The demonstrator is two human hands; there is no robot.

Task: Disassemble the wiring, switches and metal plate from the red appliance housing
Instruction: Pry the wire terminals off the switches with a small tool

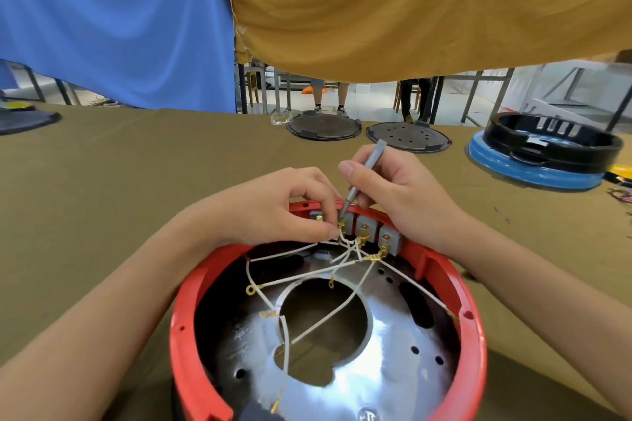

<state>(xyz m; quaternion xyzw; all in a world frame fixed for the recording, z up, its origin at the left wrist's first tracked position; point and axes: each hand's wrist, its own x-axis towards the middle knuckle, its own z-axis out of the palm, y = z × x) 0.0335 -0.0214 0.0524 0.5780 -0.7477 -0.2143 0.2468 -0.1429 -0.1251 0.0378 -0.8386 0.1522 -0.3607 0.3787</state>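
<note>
The round red appliance housing (473,328) lies open side up at the near edge of the table. A shiny metal plate (386,366) with a large centre hole sits inside it. White wires (328,318) with brass terminals cross over the plate to several grey switches (364,227) along the far wall. My left hand (273,208) pinches a wire terminal at the leftmost of these switches. My right hand (403,188) holds a thin grey screwdriver (367,164), its tip down at that same terminal.
The table is covered in olive cloth (136,198). Two dark round lids (323,126) (407,137) lie at the far edge, and a black ring on a blue base (543,154) stands at the far right. Blue and tan cloths hang behind; people's legs show beyond.
</note>
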